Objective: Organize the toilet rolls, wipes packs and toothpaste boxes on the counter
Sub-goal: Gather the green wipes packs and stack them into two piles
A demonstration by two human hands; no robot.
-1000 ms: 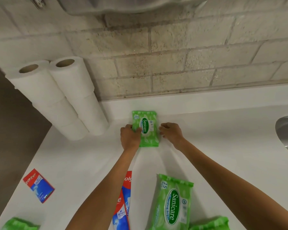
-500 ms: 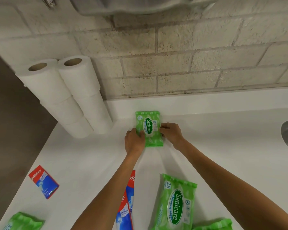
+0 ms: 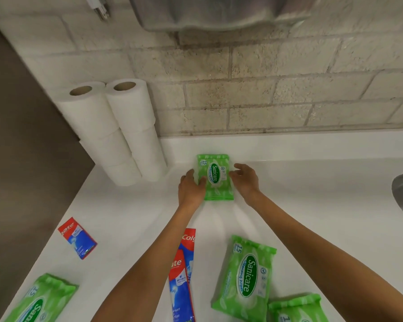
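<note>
While a green wipes pack [image 3: 215,177] lies flat on the counter [image 3: 312,205] nr the back wall, left hand [image 3: 191,189] touches its edge, fingers loose; right hand [image 3: 244,180] open beside it, w/ toilet rolls [image 3: 116,131] stacked left.

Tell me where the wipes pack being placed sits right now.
The wipes pack lies flat at the counter's back edge, right of the toilet roll stacks, between the left hand and right hand.
</note>
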